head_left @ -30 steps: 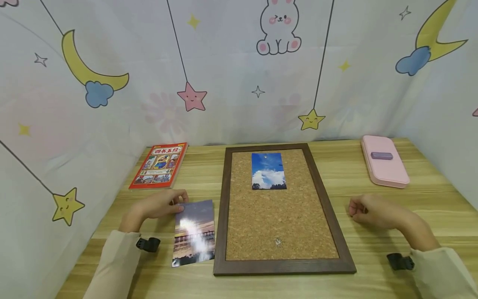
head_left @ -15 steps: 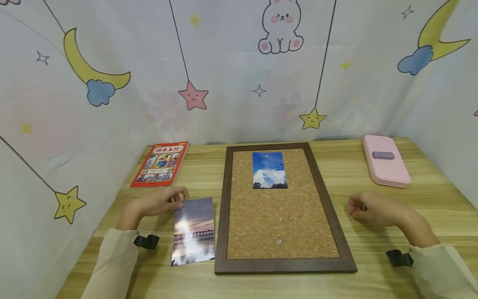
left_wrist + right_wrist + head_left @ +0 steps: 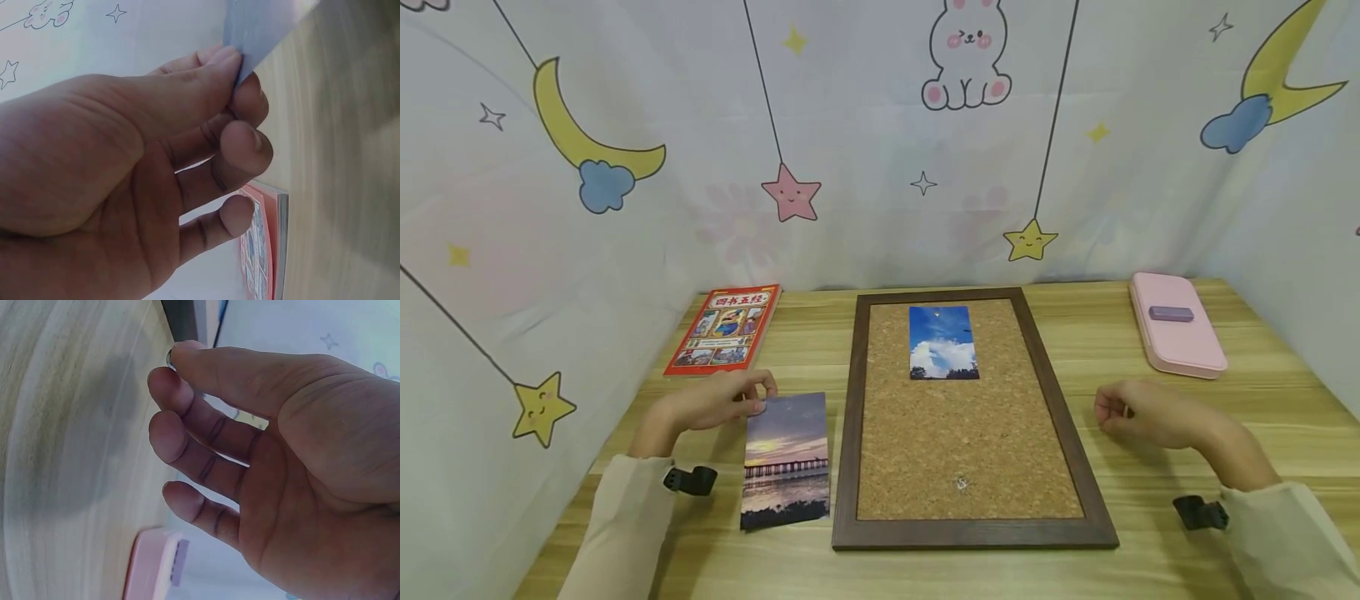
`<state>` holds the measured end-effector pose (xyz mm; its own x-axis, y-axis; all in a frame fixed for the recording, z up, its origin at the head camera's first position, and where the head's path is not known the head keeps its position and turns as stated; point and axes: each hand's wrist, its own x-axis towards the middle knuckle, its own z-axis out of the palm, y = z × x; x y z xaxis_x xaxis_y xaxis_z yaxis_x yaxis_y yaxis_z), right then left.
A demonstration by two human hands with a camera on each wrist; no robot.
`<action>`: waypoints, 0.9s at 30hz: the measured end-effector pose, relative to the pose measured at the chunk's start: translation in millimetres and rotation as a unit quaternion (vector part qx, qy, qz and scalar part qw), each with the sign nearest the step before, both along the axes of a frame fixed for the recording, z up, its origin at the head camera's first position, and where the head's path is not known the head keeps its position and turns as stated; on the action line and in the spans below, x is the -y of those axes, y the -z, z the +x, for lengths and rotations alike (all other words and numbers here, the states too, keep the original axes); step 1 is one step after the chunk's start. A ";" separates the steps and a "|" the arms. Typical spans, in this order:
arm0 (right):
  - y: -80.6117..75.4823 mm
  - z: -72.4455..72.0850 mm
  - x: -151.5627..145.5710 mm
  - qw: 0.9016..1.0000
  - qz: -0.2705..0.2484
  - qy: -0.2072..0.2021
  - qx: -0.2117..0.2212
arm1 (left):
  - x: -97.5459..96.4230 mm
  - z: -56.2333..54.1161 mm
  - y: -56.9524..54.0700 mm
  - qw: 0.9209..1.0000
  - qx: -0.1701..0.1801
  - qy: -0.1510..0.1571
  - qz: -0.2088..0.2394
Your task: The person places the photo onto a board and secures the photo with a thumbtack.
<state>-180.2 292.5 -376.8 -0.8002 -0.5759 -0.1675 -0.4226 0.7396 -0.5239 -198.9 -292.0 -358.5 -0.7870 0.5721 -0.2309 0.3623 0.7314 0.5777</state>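
Sunset photo (image 3: pixel 786 458), long axis near-to-far, sky end far: my left hand (image 3: pixel 711 400) pinches its corner, my right hand (image 3: pixel 1150 417) one shiny piece (image 3: pixel 169 359); one sky photo (image 3: pixel 943 343) right.

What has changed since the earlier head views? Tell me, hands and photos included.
The left hand has shifted the sunset photo slightly left, away from the corkboard, and the photo's glare has gone. The left hand kept its pinch on the upper-left corner. The right hand moved slightly toward the corkboard. The corkboard, sky photo, red book and pink case stayed put.
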 end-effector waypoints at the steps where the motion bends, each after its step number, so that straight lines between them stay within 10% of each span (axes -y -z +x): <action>1: -0.2 -0.3 0.2 1.000 -0.001 0.000 0.001 | 0.1 0.1 -0.8 1.000 0.003 0.000 0.003; 27: -14.8 -7.6 8.1 1.000 -0.008 0.006 0.022 | -7.4 -3.9 -4.1 0.998 0.034 0.029 0.048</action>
